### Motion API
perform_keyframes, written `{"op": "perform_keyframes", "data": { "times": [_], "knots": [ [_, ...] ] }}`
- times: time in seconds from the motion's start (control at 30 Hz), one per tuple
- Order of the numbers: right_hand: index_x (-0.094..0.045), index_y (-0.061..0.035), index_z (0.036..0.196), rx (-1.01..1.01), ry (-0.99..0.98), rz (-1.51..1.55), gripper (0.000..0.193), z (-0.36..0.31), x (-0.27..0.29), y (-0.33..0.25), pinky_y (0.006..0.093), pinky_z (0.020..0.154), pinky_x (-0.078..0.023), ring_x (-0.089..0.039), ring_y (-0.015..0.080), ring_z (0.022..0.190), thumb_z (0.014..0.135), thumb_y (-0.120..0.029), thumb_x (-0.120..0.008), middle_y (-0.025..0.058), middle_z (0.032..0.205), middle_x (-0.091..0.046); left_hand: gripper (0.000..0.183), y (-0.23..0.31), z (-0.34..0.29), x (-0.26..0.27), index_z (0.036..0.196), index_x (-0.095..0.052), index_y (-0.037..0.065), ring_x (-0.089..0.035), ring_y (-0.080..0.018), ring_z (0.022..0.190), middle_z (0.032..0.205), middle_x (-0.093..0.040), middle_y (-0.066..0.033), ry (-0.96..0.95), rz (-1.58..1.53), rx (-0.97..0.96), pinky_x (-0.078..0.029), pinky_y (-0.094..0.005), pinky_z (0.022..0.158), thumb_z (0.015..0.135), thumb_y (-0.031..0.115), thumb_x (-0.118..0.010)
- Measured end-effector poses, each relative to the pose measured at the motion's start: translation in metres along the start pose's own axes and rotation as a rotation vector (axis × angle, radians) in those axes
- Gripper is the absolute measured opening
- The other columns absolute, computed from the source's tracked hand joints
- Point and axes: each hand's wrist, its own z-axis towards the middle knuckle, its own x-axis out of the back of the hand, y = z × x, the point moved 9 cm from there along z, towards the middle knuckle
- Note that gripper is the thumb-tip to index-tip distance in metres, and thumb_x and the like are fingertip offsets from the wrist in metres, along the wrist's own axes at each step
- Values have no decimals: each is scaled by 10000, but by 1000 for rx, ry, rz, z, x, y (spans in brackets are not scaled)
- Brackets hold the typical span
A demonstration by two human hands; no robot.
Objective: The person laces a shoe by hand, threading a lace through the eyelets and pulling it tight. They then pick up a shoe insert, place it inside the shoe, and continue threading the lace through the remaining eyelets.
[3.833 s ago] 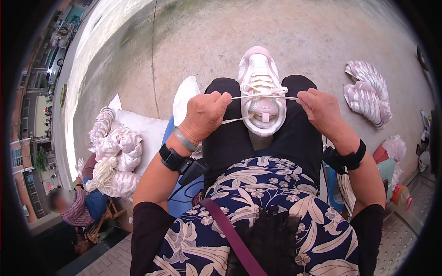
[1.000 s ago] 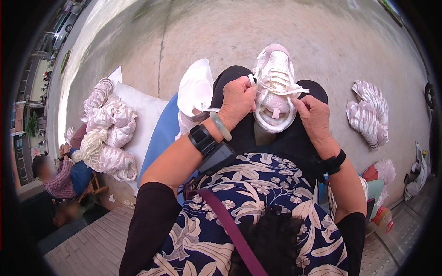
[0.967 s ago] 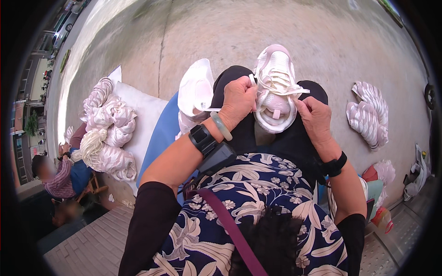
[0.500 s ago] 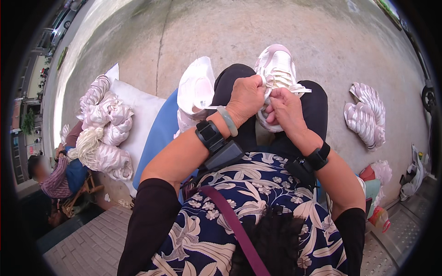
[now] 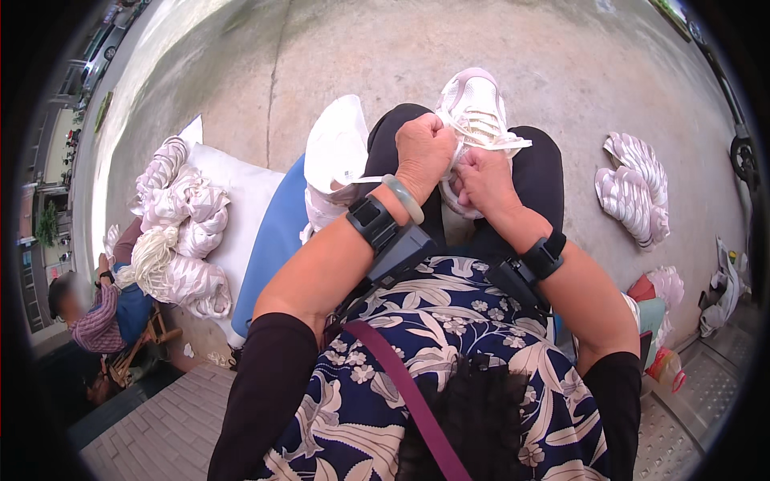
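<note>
A white and pale pink sneaker rests between my knees, toe pointing away from me. Its white shoelace is threaded across the front, and a loose end sticks out to the right. At the sneaker's left side my left hand is closed on the lace, with its fingertips partly hidden. My right hand, lower and on the right, pinches the lace close to the ankle opening. Left of my knee stand white shoe pieces on a blue surface.
Bundles of pink and white shoe uppers lie on a white sack at the left. More bundled uppers lie on the concrete floor at the right. A seated person is at the far left.
The sneaker has shifted slightly left and away from me. Both hands have moved a little left with it, and my left hand's fingers have curled in more tightly.
</note>
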Motion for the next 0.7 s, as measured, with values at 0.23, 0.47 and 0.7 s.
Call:
{"op": "perform_keyframes", "data": {
  "times": [0.23, 0.47, 0.7],
  "knots": [
    [-555, 25, 881, 60, 60, 147, 100, -19, 16, 1, 271, 380, -440, -558, 139, 419, 854, -22, -471, 86, 622, -582, 123, -29, 6, -10, 663, -536, 35, -456, -60, 452, 565, -550, -28, -55, -209, 170, -335, -213, 388, 771, 48, -593],
    [-569, 27, 991, 28, 50, 403, 179, -4, -1, 1, 258, 370, -441, -554, 138, 428, 847, 6, -464, 84, 642, -576, 132, 4, -2, -6, 652, -547, -3, -513, -107, 477, 531, -556, -60, -35, 97, -79, -410, -291, 450, 721, 75, -628],
    [-564, 9, 795, 5, 106, 215, 106, 4, 0, 1, 284, 355, -437, -542, 149, 395, 834, -9, -468, 82, 583, -562, 151, 5, 2, -5, 628, -554, -1, -503, -105, 480, 527, -555, -59, -45, 48, -42, -413, -284, 464, 724, 95, -622]
  ]
}}
